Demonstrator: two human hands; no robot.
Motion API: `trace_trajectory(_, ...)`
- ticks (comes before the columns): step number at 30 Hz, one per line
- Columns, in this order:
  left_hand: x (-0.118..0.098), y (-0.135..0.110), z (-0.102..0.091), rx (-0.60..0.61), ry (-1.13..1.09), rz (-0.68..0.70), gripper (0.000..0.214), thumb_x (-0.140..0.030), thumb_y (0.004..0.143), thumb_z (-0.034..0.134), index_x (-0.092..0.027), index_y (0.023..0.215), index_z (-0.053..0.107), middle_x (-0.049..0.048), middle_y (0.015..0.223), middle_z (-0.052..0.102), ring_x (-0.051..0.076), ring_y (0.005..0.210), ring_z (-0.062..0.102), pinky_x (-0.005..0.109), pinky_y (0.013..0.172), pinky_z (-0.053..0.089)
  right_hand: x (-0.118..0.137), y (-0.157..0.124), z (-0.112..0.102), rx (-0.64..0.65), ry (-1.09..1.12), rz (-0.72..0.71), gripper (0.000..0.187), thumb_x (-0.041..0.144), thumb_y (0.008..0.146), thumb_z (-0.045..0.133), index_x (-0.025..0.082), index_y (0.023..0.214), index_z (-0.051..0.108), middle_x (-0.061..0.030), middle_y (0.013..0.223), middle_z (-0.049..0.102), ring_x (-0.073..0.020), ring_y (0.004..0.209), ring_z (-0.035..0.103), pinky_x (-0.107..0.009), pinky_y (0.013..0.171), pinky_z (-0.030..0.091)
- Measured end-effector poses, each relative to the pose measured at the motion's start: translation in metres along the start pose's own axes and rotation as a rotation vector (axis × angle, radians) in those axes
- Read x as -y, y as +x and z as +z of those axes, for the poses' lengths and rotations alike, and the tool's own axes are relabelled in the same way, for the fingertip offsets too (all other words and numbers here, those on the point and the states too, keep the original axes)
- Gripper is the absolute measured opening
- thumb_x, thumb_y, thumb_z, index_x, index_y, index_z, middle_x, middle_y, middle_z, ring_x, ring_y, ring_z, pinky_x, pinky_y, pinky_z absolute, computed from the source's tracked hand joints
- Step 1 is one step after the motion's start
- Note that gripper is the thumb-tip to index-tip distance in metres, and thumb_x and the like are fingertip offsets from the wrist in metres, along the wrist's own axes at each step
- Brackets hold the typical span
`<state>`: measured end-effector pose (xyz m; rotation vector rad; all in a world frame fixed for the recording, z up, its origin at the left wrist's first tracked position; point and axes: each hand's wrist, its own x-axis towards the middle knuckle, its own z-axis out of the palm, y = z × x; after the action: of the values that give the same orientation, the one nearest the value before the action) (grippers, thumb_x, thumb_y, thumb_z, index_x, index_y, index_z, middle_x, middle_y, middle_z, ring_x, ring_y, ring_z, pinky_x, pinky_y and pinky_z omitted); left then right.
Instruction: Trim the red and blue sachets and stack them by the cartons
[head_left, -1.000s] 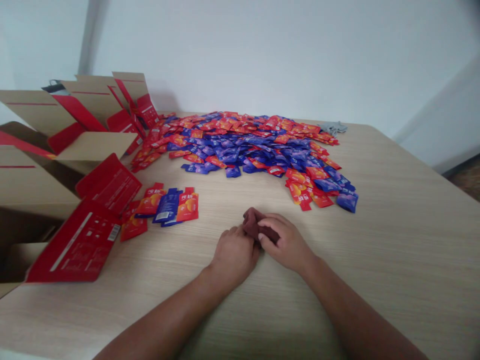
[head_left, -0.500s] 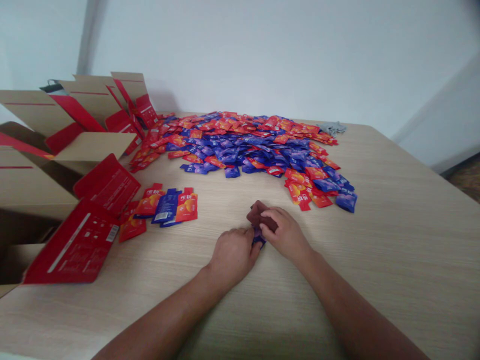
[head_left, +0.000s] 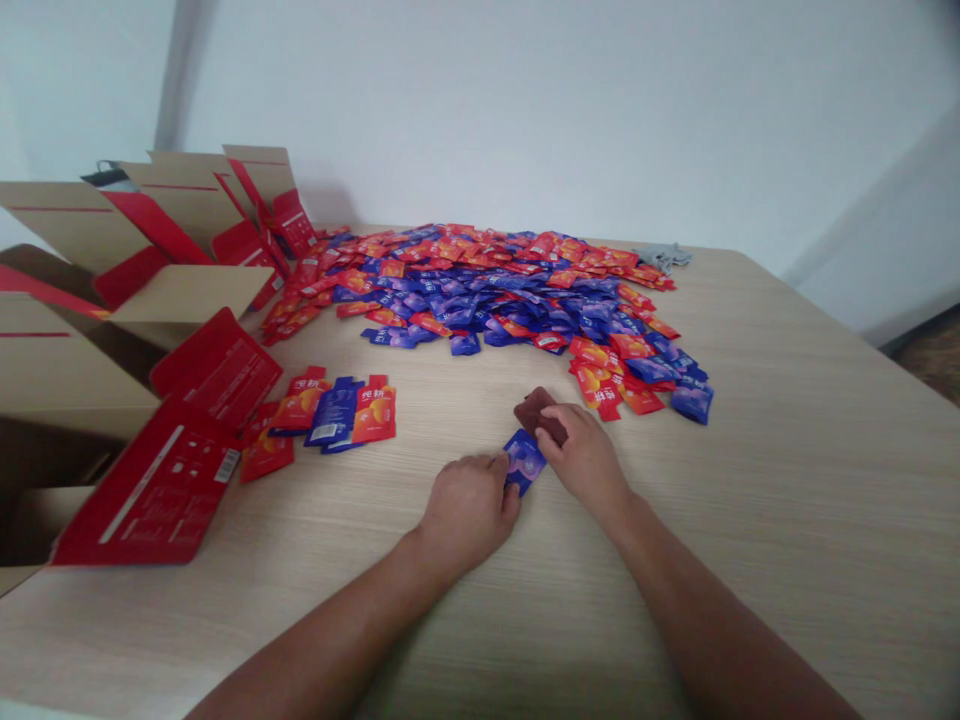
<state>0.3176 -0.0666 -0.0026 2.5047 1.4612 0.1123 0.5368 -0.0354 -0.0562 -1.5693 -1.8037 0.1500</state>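
Note:
My left hand (head_left: 469,505) is closed on the near left edge of a blue-purple sachet (head_left: 526,460), which lies at the table's middle with its printed face showing. My right hand (head_left: 586,455) grips a flat, dark brown piece (head_left: 534,408) of a kind I cannot make out. That piece sits just beyond the sachet, close to its far edge. Part of it is covered by my right fingers. Left of my hands, red-orange sachets (head_left: 373,410) and blue sachets (head_left: 331,410) lie in a small overlapping group.
A wide heap of red and blue sachets (head_left: 480,285) spreads along the back of the wooden table (head_left: 787,480). Several open cardboard boxes with red flaps (head_left: 150,490) stand at the left. A crumpled grey item (head_left: 664,257) lies at the back right, before the white wall.
My right hand has moved a little right, taking the brown piece off the sachet. More of the sachet's printed face shows. My left hand has barely moved.

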Motion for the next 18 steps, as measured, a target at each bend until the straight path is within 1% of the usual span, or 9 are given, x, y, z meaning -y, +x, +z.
trace_trajectory(5,-0.001,0.000,-0.002,0.005,0.007,-0.006,0.034,-0.038,0.102,0.054,-0.022,0.126,0.071,0.0105,0.109,0.078,0.030,0.097,0.073,0.042,0.086,0.057,0.001,-0.001,-0.013,-0.081,-0.032,0.013,0.023,0.031,0.099,0.062,0.023,0.119,0.071,-0.0138,0.121,0.073,-0.0353,0.113,0.067,-0.057,0.100,0.056)
trace_trajectory(7,-0.001,0.001,-0.002,0.006,0.008,-0.017,0.035,-0.039,0.102,0.054,-0.022,0.128,0.070,0.0105,0.109,0.078,0.030,0.097,0.073,0.042,0.086,0.057,0.006,-0.002,-0.019,-0.120,0.022,-0.011,0.024,0.032,0.100,0.061,0.024,0.121,0.070,-0.0140,0.125,0.072,-0.0348,0.118,0.067,-0.057,0.104,0.055)
trace_trajectory(9,0.000,0.002,-0.002,-0.001,0.008,-0.028,0.034,-0.040,0.102,0.055,-0.022,0.127,0.071,0.0104,0.109,0.078,0.029,0.097,0.073,0.042,0.087,0.056,0.014,-0.004,-0.023,-0.133,0.101,-0.058,0.024,0.033,0.100,0.063,0.026,0.122,0.070,-0.0130,0.129,0.072,-0.0331,0.122,0.067,-0.055,0.107,0.055)
trace_trajectory(11,0.001,0.003,-0.001,-0.011,0.000,-0.032,0.032,-0.040,0.102,0.054,-0.023,0.123,0.072,0.0100,0.108,0.079,0.029,0.095,0.074,0.042,0.087,0.056,0.023,-0.009,-0.024,-0.089,0.179,-0.120,0.025,0.031,0.098,0.065,0.028,0.123,0.070,-0.0117,0.131,0.071,-0.0311,0.123,0.068,-0.052,0.108,0.056)
trace_trajectory(14,0.004,0.006,0.000,-0.008,-0.010,-0.026,0.029,-0.036,0.102,0.054,-0.022,0.116,0.075,0.0098,0.106,0.079,0.028,0.094,0.074,0.040,0.087,0.056,0.034,-0.017,-0.019,0.077,0.250,-0.202,0.028,0.026,0.095,0.067,0.028,0.123,0.070,-0.0103,0.134,0.070,-0.0291,0.125,0.068,-0.049,0.108,0.057)
trace_trajectory(16,0.005,0.008,-0.001,0.008,-0.009,-0.022,0.028,-0.034,0.102,0.054,-0.021,0.113,0.075,0.0104,0.105,0.080,0.028,0.094,0.075,0.040,0.087,0.056,0.038,-0.019,-0.015,0.181,0.262,-0.208,0.031,0.022,0.093,0.066,0.029,0.123,0.069,-0.0093,0.132,0.071,-0.0284,0.124,0.068,-0.049,0.107,0.057)
trace_trajectory(18,0.005,0.008,-0.001,0.019,-0.009,-0.021,0.029,-0.034,0.103,0.052,-0.020,0.111,0.076,0.0110,0.105,0.080,0.028,0.094,0.075,0.039,0.087,0.056,0.038,-0.019,-0.010,0.222,0.251,-0.183,0.031,0.020,0.093,0.065,0.029,0.123,0.068,-0.0083,0.128,0.073,-0.0282,0.120,0.068,-0.049,0.105,0.058)
